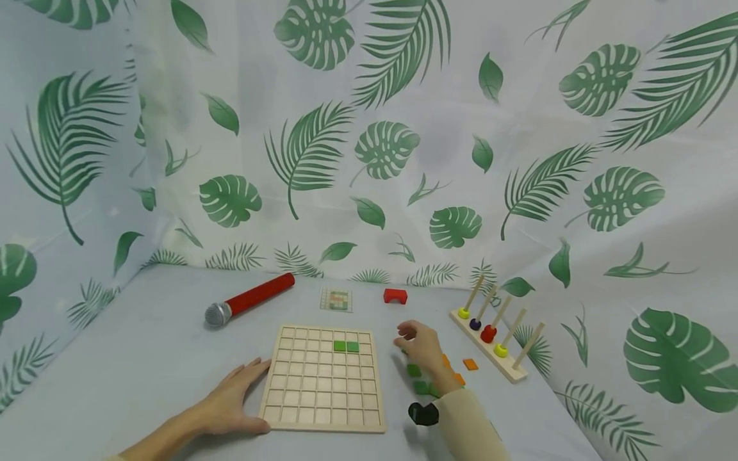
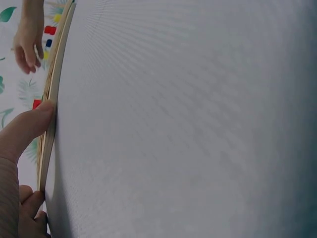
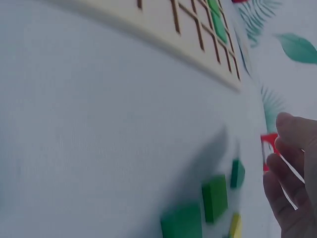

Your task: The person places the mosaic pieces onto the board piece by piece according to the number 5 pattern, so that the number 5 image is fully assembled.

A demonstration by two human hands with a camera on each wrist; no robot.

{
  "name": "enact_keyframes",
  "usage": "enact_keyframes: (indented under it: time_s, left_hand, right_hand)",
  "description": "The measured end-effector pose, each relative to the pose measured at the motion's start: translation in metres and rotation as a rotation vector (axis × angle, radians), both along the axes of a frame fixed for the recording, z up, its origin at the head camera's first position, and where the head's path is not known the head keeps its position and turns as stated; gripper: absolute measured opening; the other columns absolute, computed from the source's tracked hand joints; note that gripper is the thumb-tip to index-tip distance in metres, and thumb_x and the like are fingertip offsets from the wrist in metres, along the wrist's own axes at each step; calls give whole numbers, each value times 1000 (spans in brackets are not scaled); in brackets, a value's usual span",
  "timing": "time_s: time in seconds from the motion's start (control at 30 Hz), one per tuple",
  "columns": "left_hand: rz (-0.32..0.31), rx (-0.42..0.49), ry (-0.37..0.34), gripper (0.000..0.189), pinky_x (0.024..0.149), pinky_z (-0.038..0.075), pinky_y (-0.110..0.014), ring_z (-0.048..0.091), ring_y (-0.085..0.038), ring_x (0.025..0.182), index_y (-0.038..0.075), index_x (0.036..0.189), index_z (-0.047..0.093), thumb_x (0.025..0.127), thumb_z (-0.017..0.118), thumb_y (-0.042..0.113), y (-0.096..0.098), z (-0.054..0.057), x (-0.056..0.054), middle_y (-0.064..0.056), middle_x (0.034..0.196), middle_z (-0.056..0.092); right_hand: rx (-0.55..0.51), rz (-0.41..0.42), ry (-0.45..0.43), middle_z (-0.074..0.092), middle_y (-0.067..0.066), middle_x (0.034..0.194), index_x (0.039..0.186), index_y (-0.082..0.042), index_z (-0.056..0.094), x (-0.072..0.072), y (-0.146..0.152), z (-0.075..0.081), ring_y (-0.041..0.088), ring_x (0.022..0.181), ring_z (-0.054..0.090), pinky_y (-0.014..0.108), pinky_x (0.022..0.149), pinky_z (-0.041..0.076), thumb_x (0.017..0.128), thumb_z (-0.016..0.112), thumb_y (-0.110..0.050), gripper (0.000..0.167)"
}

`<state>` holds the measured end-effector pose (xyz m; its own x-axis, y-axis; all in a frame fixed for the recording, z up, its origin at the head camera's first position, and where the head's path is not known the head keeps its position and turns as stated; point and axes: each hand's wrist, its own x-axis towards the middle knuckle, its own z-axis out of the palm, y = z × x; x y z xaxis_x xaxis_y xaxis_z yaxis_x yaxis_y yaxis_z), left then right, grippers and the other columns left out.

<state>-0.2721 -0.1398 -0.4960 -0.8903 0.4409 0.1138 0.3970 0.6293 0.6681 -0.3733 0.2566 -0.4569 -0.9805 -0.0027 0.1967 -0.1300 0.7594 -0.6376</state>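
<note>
A wooden grid board (image 1: 323, 419) lies on the table, with two green square tiles (image 1: 346, 346) side by side in its upper cells. My left hand (image 1: 233, 400) rests at the board's left edge, fingers spread and thumb by the near left corner. The thumb (image 2: 29, 126) touches the board's rim in the left wrist view. To the right of the board, my right hand (image 1: 423, 349) hovers with loosely bent fingers and nothing visible in them. Loose green tiles (image 1: 421, 387) lie below it, partly hidden by the hand and sleeve; the right wrist view shows green tiles (image 3: 215, 198) too.
Orange tiles (image 1: 470, 364) lie right of my right hand. Farther right stands a peg rack (image 1: 490, 346) with coloured beads. A red toy microphone (image 1: 259, 294), a small patterned card (image 1: 336, 299) and a red arch block (image 1: 395, 296) lie behind the board.
</note>
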Motion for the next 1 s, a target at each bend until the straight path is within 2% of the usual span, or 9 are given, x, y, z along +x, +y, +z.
enact_keyframes:
  time_s: [0.17,0.37,0.6,0.8,1.0]
  left_hand:
    - [0,-1,5,111,109,13,-63,22,-46,135,0,145,31,61,79,56,0,3,-2,-26,146,31]
    - [-7,-11,16,111,110,12,-62,22,-44,136,-1,144,32,62,78,56,-1,3,-3,-24,146,32]
    - [2,-17,14,111,110,13,-60,23,-43,136,-1,144,32,61,78,57,-1,2,-3,-25,146,32]
    - [9,-14,0,111,110,13,-60,23,-43,136,-1,144,33,60,79,56,0,3,-1,-24,146,33]
    - [2,-12,1,111,111,12,-60,23,-43,136,-1,144,32,61,79,55,1,3,0,-24,146,33]
  right_hand:
    - [-12,-28,-50,65,4,98,112,-4,64,10,35,10,20,89,58,37,79,54,85,70,-13,29]
    - [13,-69,-61,65,7,100,113,-2,62,21,82,16,22,88,59,35,79,55,86,68,-13,29]
    - [84,-142,-36,65,9,96,110,2,62,32,124,11,25,85,59,35,73,55,85,68,-12,29]
    - [77,-133,-73,65,9,92,108,3,62,36,134,3,24,82,58,34,72,55,85,68,-9,26]
    - [68,-118,-85,65,6,91,107,0,66,33,121,2,21,79,57,33,72,55,84,70,-10,25]
